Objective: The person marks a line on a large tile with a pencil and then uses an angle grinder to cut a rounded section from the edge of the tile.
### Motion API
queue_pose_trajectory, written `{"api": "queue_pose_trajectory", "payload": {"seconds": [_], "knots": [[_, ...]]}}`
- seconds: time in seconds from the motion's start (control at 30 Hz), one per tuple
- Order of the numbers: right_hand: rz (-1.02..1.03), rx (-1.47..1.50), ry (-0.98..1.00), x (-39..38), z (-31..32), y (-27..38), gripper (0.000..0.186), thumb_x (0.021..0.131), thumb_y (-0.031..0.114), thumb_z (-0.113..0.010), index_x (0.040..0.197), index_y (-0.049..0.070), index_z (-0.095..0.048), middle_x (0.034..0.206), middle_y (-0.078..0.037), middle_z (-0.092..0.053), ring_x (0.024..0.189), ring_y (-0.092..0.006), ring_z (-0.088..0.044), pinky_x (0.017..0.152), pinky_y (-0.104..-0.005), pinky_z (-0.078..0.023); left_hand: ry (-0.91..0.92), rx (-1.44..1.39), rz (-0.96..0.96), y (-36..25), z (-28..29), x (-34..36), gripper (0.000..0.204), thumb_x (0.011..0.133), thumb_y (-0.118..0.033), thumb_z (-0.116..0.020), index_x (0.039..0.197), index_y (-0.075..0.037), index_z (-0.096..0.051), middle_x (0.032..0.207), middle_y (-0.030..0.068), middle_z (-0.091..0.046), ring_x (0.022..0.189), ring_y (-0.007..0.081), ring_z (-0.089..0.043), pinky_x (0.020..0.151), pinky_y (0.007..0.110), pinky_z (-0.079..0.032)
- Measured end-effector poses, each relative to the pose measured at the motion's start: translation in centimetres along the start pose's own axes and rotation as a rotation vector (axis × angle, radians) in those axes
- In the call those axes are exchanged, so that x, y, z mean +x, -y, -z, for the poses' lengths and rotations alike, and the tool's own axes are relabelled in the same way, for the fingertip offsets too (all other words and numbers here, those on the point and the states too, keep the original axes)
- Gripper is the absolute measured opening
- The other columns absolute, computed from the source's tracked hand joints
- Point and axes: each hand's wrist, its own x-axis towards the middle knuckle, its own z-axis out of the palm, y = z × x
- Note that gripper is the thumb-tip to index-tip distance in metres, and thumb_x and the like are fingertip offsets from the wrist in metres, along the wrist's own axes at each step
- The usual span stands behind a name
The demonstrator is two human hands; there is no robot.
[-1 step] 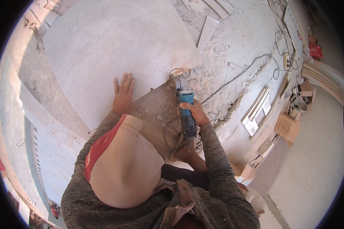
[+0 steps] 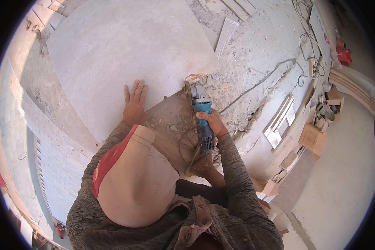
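Note:
A large pale grey tile point(image 2: 129, 41) fills the upper middle. My left hand point(image 2: 133, 104) lies palm-down on it near its lower edge, fingers slightly spread. My right hand point(image 2: 213, 123) grips a teal and black angle grinder point(image 2: 204, 104) around its body, thumb across the top. The grinder's disc point(image 2: 188, 91) is at the tile's right-hand edge, beside an orange-stained patch; whether it touches cannot be told. Broken bits point(image 2: 175, 127) lie below that edge. A grey cord point(image 2: 275, 68) runs over the rough floor. A beige and red cap point(image 2: 137, 183) hides much of the lower middle.
A tile offcut point(image 2: 225, 35) lies beyond the large tile. To the right are a power strip point(image 2: 312, 66), a metal-and-wood tool point(image 2: 279, 121), cardboard boxes point(image 2: 312, 139), round metal items point(image 2: 327, 112) and curved-looking planks point(image 2: 352, 89). Pale tiles point(image 2: 58, 166) run along the left.

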Motion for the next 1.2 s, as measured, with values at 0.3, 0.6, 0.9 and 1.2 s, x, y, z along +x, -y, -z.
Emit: {"api": "queue_pose_trajectory", "payload": {"seconds": [0.3,0.6,0.9,1.2], "knots": [[0.003,-0.011,-0.003,0.21,-0.22,0.02,0.037,0.086,0.027,-0.078,0.105,-0.002,-0.064,0.087,-0.010,-0.069,0.074,-0.0174,-0.069,0.066,-0.0305,-0.056,0.054,0.066,0.018,0.27,-0.24,-0.06,0.096,0.076,-0.030,-0.084,0.152,0.003,-0.037,0.165,0.0165,-0.028,0.158,0.0331,-0.017,0.127,0.064,-0.006],[0.027,0.025,-0.019,0.41,-0.69,0.13,0.038,0.086,0.027,-0.078,0.105,-0.002,-0.063,0.088,-0.009,-0.067,0.074,-0.0180,-0.069,0.065,-0.0307,-0.056,0.033,0.055,0.011,0.20,-0.28,-0.04,0.093,0.077,-0.031,-0.082,0.152,0.003,-0.037,0.165,0.0174,-0.028,0.158,0.0335,-0.018,0.127,0.065,-0.005],[0.019,0.023,-0.035,0.53,-0.78,-0.15,0.038,0.086,0.027,-0.079,0.104,-0.002,-0.063,0.088,-0.009,-0.067,0.074,-0.0181,-0.070,0.065,-0.0307,-0.056,0.008,0.018,-0.001,0.10,-0.13,-0.03,0.092,0.078,-0.034,-0.080,0.150,0.004,-0.039,0.164,0.0189,-0.030,0.157,0.0352,-0.020,0.126,0.066,-0.007],[0.043,0.009,-0.016,0.81,-0.60,-0.27,0.038,0.086,0.029,-0.078,0.104,-0.001,-0.063,0.089,-0.009,-0.069,0.074,-0.0182,-0.070,0.065,-0.0312,-0.056,0.034,0.057,0.002,-0.04,-0.12,0.07,0.088,0.078,-0.025,-0.079,0.150,0.004,-0.039,0.164,0.0188,-0.029,0.157,0.0351,-0.020,0.126,0.067,-0.007]]}}
